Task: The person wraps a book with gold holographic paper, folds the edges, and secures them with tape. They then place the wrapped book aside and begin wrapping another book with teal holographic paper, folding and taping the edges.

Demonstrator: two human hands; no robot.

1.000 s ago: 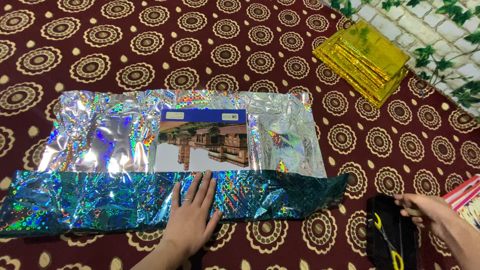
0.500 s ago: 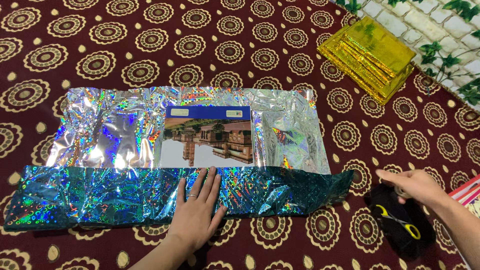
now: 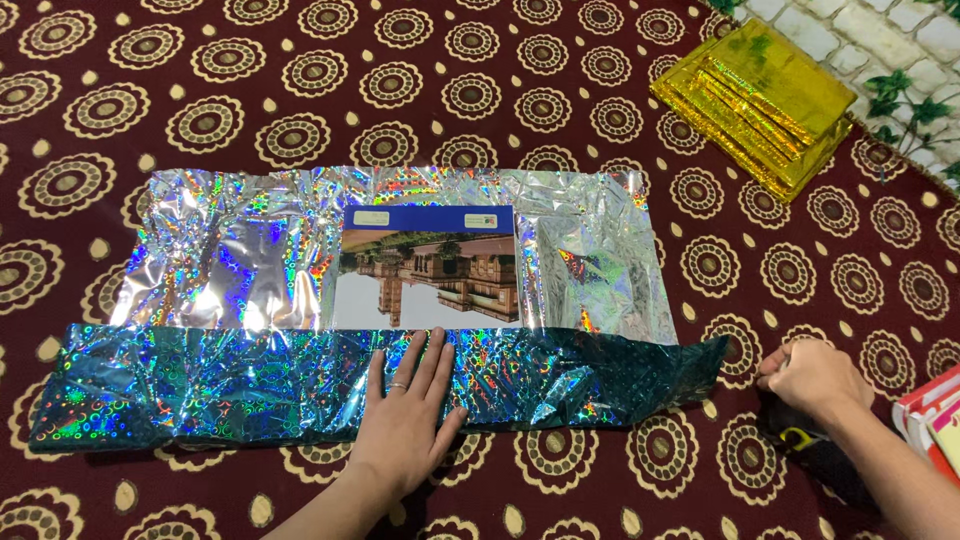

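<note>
Holographic blue-green wrapping foil (image 3: 250,385), folded-up strip, is the landmark. Left hand (image 3: 408,420) lies flat on that folded strip, palm down, fingers spread and straight, a ring on one finger; fingertips reach the strip's far edge, pinning the fold, gripping nothing. Right hand (image 3: 815,378) sits just past the strip's right end, off the foil, on the patterned maroon cloth (image 3: 300,80); fingers curled into a loose fist, cannot tell what they hold. Under and just behind that hand: a black pouch (image 3: 825,462) with a yellow scissor handle (image 3: 795,437) poking out, touching the wrist area. Right of the pouch at frame edge: pink-and-white books or packets (image 3: 935,415), partly cut off.

Beyond the strip: flat book or box (image 3: 430,268) with blue band and upside-down building photo, its near edge tucked under the folded strip, right beyond the left fingertips. It lies on the silver underside of the same foil sheet (image 3: 225,255), crinkled, spreading left and right of it.

Far right of the foil: stack of gold foil-wrapped flat packages (image 3: 760,100), well apart, near a brick-and-ivy pattern wall (image 3: 900,50).
</note>
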